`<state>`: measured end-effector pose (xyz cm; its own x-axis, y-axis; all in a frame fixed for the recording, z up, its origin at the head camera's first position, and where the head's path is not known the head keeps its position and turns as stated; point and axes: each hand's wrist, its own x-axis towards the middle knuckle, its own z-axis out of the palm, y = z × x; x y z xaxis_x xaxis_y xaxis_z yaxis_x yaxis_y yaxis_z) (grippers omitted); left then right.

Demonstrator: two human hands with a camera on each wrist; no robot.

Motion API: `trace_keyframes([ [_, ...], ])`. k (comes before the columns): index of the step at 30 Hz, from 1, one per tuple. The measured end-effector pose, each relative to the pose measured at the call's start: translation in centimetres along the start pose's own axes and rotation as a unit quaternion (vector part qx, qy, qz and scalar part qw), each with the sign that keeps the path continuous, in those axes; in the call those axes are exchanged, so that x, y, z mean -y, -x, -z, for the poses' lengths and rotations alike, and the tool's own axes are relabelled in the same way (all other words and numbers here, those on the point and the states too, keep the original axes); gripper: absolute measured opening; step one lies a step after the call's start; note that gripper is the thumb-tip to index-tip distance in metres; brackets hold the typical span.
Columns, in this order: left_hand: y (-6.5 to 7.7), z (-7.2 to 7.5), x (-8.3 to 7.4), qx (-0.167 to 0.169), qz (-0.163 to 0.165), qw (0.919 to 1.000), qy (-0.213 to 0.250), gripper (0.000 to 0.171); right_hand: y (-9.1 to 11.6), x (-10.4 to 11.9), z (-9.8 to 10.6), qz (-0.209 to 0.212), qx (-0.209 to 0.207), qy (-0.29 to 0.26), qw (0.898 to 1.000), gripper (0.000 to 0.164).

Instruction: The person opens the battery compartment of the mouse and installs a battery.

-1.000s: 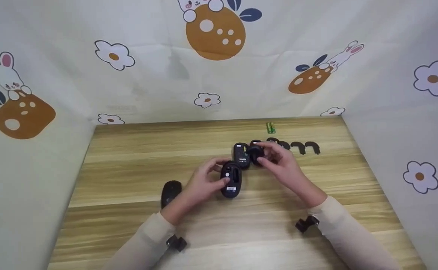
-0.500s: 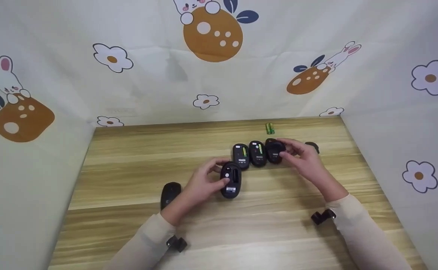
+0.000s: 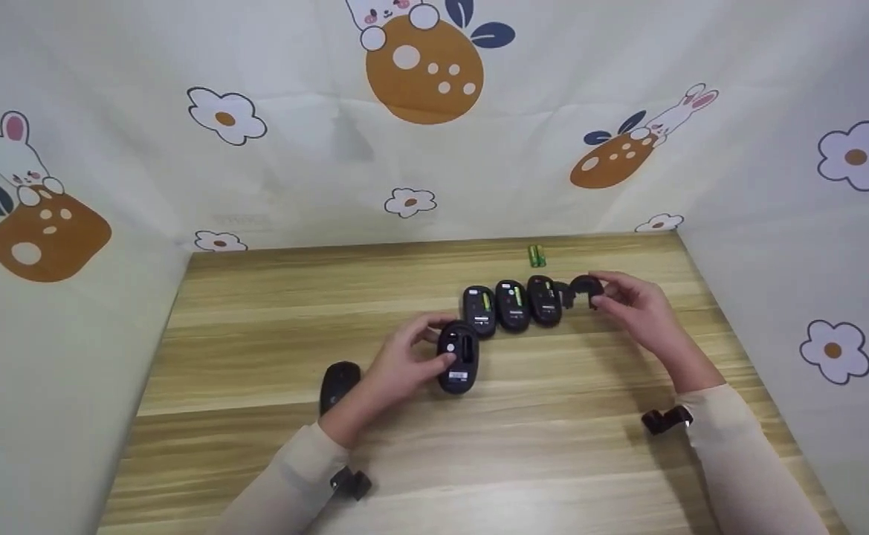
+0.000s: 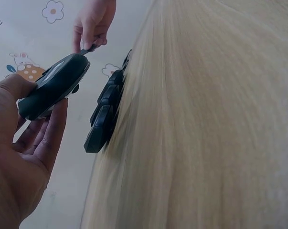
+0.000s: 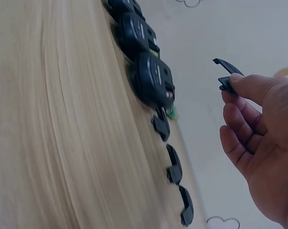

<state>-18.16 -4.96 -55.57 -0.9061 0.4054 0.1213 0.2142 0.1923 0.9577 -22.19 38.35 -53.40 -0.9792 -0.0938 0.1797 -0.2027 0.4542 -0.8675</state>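
My left hand (image 3: pixel 404 360) grips a black computer mouse (image 3: pixel 459 380), underside up, its battery slot uncovered and dark inside. In the left wrist view this mouse (image 4: pixel 55 88) is pinched between thumb and fingers, above the table. Over on the right, my right hand (image 3: pixel 646 316) pinches a curved black battery cover (image 3: pixel 586 284) by its edge. The right wrist view shows that cover (image 5: pixel 229 67) held in the air by thumb and index finger. Below it, several similar covers (image 5: pixel 174 165) lie in a line on the table.
Several black mice (image 3: pixel 513 316) lie underside up in a row, green batteries showing in their slots. Two green batteries (image 3: pixel 537 256) lie behind them. Another dark mouse (image 3: pixel 340 383) sits beside my left forearm. Patterned cloth walls (image 3: pixel 293 171) stand behind and at both sides.
My right hand has moved right with the battery cover, from near the held mouse, past the row, to over the loose covers. The left hand stays in place with its mouse.
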Motion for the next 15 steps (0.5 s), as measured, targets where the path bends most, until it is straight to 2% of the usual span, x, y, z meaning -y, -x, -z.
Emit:
trace_keyframes([
  [4, -0.1, 0.0, 0.2, 0.000, -0.014, 0.9999, 0.000, 0.056, -0.1, -0.8, 1.1, -0.009, -0.005, 0.009, 1.000, 0.042],
  [15, -0.2, 0.2, 0.2, -0.005, -0.022, 0.9997, -0.001, 0.057, -0.3, -3.6, 4.0, -0.023, -0.034, 0.064, 0.997, 0.042],
])
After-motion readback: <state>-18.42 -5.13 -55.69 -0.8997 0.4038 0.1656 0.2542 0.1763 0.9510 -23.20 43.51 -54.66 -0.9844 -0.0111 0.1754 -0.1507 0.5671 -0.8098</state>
